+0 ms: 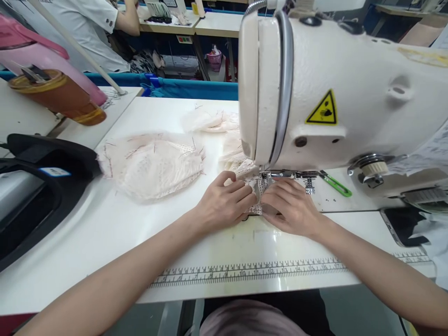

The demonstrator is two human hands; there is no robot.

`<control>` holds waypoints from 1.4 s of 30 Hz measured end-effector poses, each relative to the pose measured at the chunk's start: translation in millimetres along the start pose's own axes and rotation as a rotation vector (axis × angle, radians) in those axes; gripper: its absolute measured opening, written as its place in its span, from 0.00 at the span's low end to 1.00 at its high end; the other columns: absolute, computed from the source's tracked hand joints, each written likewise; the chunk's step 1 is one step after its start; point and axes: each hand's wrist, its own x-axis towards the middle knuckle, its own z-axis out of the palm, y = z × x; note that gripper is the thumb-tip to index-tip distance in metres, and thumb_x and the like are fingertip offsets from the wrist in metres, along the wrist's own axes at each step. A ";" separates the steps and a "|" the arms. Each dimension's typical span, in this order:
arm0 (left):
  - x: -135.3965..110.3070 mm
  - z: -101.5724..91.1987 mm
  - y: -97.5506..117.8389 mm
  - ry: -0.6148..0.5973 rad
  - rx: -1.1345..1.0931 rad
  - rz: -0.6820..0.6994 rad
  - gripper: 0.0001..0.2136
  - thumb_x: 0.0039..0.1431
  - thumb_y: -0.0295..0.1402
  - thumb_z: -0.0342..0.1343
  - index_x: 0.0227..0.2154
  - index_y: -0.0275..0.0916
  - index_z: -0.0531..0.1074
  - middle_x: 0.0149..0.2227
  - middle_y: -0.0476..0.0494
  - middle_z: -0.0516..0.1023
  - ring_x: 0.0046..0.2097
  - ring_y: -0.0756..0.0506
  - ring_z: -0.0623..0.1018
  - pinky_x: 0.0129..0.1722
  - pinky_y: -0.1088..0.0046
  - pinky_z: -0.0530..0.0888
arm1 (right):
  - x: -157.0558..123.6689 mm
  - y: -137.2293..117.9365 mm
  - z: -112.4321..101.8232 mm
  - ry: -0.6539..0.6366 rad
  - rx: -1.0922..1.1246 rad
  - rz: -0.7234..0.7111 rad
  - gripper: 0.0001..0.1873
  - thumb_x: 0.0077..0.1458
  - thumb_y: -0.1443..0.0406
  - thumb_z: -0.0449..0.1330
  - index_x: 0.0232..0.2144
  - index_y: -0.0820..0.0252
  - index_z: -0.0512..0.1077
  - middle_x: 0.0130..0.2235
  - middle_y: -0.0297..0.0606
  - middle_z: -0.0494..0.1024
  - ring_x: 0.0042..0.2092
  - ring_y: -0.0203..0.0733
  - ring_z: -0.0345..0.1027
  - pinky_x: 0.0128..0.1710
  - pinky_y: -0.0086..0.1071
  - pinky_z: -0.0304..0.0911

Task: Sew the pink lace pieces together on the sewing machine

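A strip of pale lace fabric (256, 208) lies under the presser foot (265, 176) of a white sewing machine (294, 93). Just left of the needle area, my left hand (229, 198) has its fingers curled down on the lace. My right hand (292, 205) grips the lace's right side, close in front of the foot, its fingertips partly hidden by the metal attachment. More of the cream fabric (231, 149) bunches behind the left hand. Farther left, a sheer cream lace piece (154, 165) with loose reddish threads lies flat on the white table (182, 252).
Green-handled thread snips (336, 183) lie right of the foot, with a phone (402, 226) nearer the right edge. A printed ruler (245, 273) runs along the front. At left are a black case (45, 186), an amber cup (59, 95) and a pink bottle (45, 56). Another person's sleeve (94, 18) shows behind.
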 end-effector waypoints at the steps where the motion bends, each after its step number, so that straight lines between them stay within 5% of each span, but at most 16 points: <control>1: 0.1 -0.2 0.4 0.008 0.005 0.005 0.08 0.57 0.24 0.49 0.24 0.38 0.64 0.22 0.53 0.69 0.25 0.51 0.67 0.36 0.68 0.67 | 1.6 -1.1 -1.0 0.019 0.008 -0.026 0.05 0.60 0.64 0.54 0.36 0.58 0.70 0.34 0.34 0.77 0.40 0.39 0.68 0.49 0.40 0.65; 8: 2.6 -7.8 1.9 0.079 0.061 0.147 0.11 0.59 0.25 0.52 0.22 0.39 0.64 0.21 0.54 0.68 0.25 0.51 0.65 0.36 0.70 0.68 | 6.9 -4.1 -3.7 0.133 0.074 -0.161 0.06 0.55 0.72 0.58 0.28 0.58 0.70 0.29 0.29 0.76 0.36 0.33 0.69 0.54 0.37 0.64; 13: 2.8 -10.9 3.4 -0.006 0.057 0.155 0.11 0.62 0.24 0.49 0.24 0.41 0.65 0.23 0.54 0.70 0.27 0.51 0.68 0.36 0.72 0.70 | 3.0 -2.6 -4.0 0.117 0.030 -0.199 0.06 0.54 0.73 0.60 0.27 0.59 0.71 0.31 0.30 0.77 0.39 0.34 0.71 0.48 0.32 0.68; 16: -0.1 -6.1 3.5 -0.120 -0.063 0.064 0.07 0.64 0.30 0.48 0.33 0.38 0.70 0.38 0.45 0.78 0.42 0.46 0.76 0.46 0.67 0.72 | 1.7 -1.7 -3.5 0.102 0.000 -0.209 0.06 0.56 0.73 0.58 0.31 0.59 0.72 0.32 0.30 0.79 0.39 0.34 0.72 0.41 0.29 0.69; 18: -2.9 -1.6 2.7 -0.189 -0.151 -0.003 0.13 0.64 0.34 0.46 0.44 0.30 0.70 0.50 0.34 0.74 0.54 0.40 0.72 0.55 0.62 0.69 | 1.3 -1.4 -2.7 0.075 -0.001 -0.202 0.06 0.57 0.73 0.58 0.34 0.60 0.73 0.34 0.30 0.80 0.39 0.35 0.72 0.39 0.29 0.69; 21: -7.3 3.7 0.0 -0.275 -0.212 -0.053 0.23 0.64 0.37 0.46 0.56 0.25 0.63 0.57 0.30 0.68 0.59 0.38 0.68 0.60 0.59 0.65 | 1.0 -1.9 -0.9 0.031 0.011 -0.186 0.07 0.56 0.74 0.58 0.35 0.61 0.73 0.34 0.30 0.80 0.39 0.35 0.73 0.39 0.29 0.69; 42: -6.7 3.1 -9.4 -0.346 -0.206 -0.099 0.25 0.54 0.29 0.49 0.56 0.30 0.65 0.55 0.36 0.72 0.60 0.39 0.68 0.59 0.57 0.68 | 7.1 -8.2 4.9 0.161 -0.054 -0.205 0.09 0.56 0.75 0.57 0.28 0.60 0.74 0.28 0.27 0.80 0.32 0.31 0.72 0.32 0.26 0.70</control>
